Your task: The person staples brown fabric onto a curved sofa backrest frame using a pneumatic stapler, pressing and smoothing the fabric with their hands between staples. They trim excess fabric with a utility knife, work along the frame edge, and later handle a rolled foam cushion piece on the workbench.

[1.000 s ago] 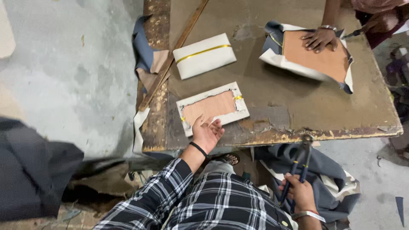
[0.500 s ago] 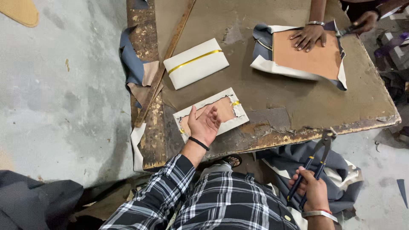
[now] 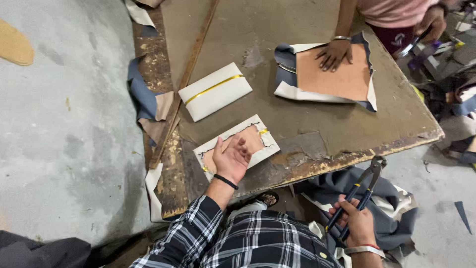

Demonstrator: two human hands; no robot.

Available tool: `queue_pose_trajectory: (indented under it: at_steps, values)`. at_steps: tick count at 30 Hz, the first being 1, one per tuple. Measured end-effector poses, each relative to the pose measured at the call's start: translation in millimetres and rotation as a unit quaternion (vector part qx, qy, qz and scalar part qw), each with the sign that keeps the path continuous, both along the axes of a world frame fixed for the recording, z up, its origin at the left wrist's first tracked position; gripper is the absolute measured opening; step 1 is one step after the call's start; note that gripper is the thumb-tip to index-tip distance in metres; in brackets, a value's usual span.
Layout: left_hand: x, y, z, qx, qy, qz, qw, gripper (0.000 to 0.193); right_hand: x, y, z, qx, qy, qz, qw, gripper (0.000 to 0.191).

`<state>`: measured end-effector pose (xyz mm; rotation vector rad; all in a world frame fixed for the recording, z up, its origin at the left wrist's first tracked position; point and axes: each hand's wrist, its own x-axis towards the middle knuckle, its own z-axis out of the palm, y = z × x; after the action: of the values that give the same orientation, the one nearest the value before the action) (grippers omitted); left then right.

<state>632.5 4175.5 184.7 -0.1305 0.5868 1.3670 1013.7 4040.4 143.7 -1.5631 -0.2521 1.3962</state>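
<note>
pliers (image 3: 364, 191) in right hand (image 3: 358, 224), jaws pointing up-right

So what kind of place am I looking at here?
Probably a small upholstery or leather-goods workshop. A worn wooden table holds fabric-wrapped panels, the right hand grips pliers, the left hand presses a half-covered board, and fabric offcuts lie about.

One package on the table (image 3: 317, 119): a flat white rectangular box (image 3: 215, 91) with a yellow ribbon band across its middle. It lies tilted, near the table's left edge, just beside the wooden strip (image 3: 188, 74). No labels, signs or screens seen.
</note>
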Motion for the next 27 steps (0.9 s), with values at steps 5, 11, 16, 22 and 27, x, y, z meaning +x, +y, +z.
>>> queue_pose_trajectory:
  at_steps: [5,11,16,22,27]
  values:
    - [-1,2,3,-0.019,0.019,-0.007,1.000,0.065,-6,-1,-5,-0.008,0.027,-0.001,1.000,0.021]
    - [0,-4,-2,-0.011,0.010,-0.019,1.000,0.054,-14,-4,-3,-0.048,0.016,0.020,0.998,0.026]
    - [1,-6,-11,-0.018,0.014,-0.037,0.999,0.048,-19,-2,10,-0.070,0.014,0.028,0.997,0.034]
    - [6,2,-36,-0.037,0.051,-0.112,0.992,0.037,-19,-4,9,-0.074,0.022,0.034,0.996,0.037]
    - [14,8,-59,-0.080,0.125,-0.214,0.966,0.030,-14,-8,-2,-0.079,0.006,0.065,0.995,0.036]
